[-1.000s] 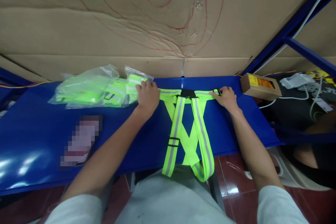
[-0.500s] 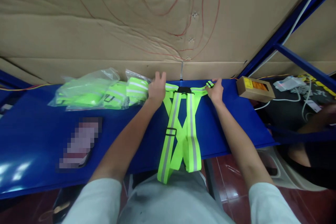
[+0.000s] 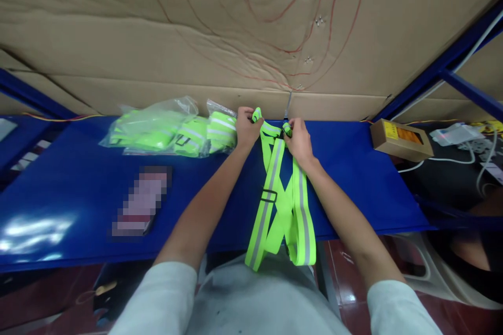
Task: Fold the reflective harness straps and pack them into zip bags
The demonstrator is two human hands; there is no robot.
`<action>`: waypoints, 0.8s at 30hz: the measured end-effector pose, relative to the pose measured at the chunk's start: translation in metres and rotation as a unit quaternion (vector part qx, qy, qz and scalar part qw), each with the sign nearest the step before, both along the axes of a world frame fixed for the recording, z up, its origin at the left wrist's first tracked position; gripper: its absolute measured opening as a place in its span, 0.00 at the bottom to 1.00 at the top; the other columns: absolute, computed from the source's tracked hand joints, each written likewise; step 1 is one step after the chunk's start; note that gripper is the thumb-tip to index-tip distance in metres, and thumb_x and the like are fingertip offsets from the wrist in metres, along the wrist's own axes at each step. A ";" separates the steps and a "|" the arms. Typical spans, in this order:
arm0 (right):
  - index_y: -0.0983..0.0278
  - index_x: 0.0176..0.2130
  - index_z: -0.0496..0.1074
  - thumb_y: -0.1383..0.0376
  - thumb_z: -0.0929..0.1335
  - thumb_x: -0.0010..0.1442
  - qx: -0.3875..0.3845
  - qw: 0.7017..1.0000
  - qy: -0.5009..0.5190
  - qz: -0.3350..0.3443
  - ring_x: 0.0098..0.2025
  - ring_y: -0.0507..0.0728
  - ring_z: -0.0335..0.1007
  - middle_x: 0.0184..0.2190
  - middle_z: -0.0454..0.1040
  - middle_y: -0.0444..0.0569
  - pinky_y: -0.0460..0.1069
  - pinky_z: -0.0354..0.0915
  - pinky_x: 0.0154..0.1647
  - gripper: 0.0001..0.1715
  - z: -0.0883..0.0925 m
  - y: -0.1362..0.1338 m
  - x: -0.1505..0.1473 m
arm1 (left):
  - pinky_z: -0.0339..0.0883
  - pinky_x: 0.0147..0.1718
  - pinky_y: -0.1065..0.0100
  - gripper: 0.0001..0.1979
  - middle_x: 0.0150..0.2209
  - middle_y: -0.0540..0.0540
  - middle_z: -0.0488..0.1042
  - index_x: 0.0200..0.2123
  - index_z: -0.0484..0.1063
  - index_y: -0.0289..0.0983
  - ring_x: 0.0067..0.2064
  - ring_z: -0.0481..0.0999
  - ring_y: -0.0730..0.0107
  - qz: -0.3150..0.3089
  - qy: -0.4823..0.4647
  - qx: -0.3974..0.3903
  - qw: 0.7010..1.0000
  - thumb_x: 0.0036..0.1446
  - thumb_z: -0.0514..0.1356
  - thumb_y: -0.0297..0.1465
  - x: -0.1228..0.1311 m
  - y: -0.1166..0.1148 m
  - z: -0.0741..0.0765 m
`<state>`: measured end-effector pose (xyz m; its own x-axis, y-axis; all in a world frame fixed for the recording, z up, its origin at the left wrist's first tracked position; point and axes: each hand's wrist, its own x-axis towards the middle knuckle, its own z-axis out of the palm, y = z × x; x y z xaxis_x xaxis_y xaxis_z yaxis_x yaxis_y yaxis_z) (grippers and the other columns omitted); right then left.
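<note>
Near the worktop's [image 3: 353, 183] far edge, the harness [image 3: 271, 175] is pinched in left hand [image 3: 249, 129] and right hand [image 3: 300, 141], fingers closed; loops [image 3: 305, 246] overhanging the near edge could be snagged if pulled.

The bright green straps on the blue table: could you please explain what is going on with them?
A person is handling a bright green reflective harness with both hands on a blue table. The left hand and the right hand each grip part of its upper band, fairly close together. The harness's long straps reach toward the person, past the table's near edge. More green straps lie in clear bags left of the hands.
</note>
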<state>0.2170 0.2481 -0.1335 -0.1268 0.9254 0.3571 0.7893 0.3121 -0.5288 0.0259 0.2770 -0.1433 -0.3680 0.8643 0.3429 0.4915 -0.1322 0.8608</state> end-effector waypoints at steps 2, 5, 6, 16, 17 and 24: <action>0.64 0.52 0.68 0.62 0.68 0.63 -0.013 0.999 -0.017 0.029 0.45 0.62 0.73 0.49 0.75 0.59 0.55 0.68 0.47 0.18 0.004 -0.004 0.003 | 0.73 0.44 0.65 0.18 0.42 0.47 0.74 0.46 0.61 0.40 0.42 0.78 0.66 -0.003 -0.015 0.015 1.000 0.56 0.66 0.29 0.005 -0.003 0.005; 0.66 0.56 0.70 0.57 0.65 0.69 -0.027 0.990 -0.078 0.112 0.48 0.63 0.75 0.49 0.78 0.59 0.55 0.68 0.51 0.21 0.011 -0.011 0.012 | 0.73 0.47 0.65 0.18 0.43 0.46 0.75 0.45 0.62 0.40 0.46 0.78 0.66 -0.022 -0.020 0.040 0.999 0.56 0.66 0.29 0.019 -0.010 0.013; 0.66 0.58 0.70 0.57 0.63 0.71 -0.028 0.986 -0.099 0.133 0.51 0.64 0.74 0.51 0.78 0.60 0.56 0.67 0.54 0.23 0.013 -0.016 0.014 | 0.73 0.48 0.65 0.17 0.44 0.45 0.75 0.45 0.63 0.40 0.47 0.78 0.66 -0.040 -0.013 0.055 0.998 0.57 0.66 0.30 0.025 -0.013 0.015; 0.75 0.61 0.70 0.75 0.57 0.65 -0.048 0.970 -0.187 0.149 0.69 0.74 0.59 0.63 0.68 0.72 0.75 0.45 0.70 0.29 0.000 -0.049 0.010 | 0.73 0.54 0.61 0.09 0.48 0.41 0.79 0.47 0.74 0.37 0.49 0.80 0.63 -0.314 0.164 0.044 0.934 0.65 0.58 0.29 0.065 -0.031 0.015; 0.74 0.63 0.69 0.75 0.57 0.65 -0.046 0.969 -0.186 0.156 0.70 0.73 0.57 0.66 0.66 0.70 0.74 0.44 0.71 0.30 0.000 -0.049 0.012 | 0.72 0.55 0.58 0.09 0.47 0.40 0.80 0.45 0.76 0.36 0.50 0.80 0.61 -0.322 0.179 0.043 0.929 0.67 0.57 0.30 0.063 -0.031 0.015; 0.65 0.64 0.71 0.74 0.58 0.67 -0.007 0.953 -0.142 0.267 0.70 0.63 0.63 0.64 0.71 0.57 0.67 0.51 0.75 0.31 0.014 -0.083 0.070 | 0.65 0.62 0.54 0.15 0.52 0.42 0.82 0.46 0.81 0.40 0.57 0.78 0.57 -0.367 0.264 0.023 0.892 0.66 0.54 0.29 0.049 -0.027 0.017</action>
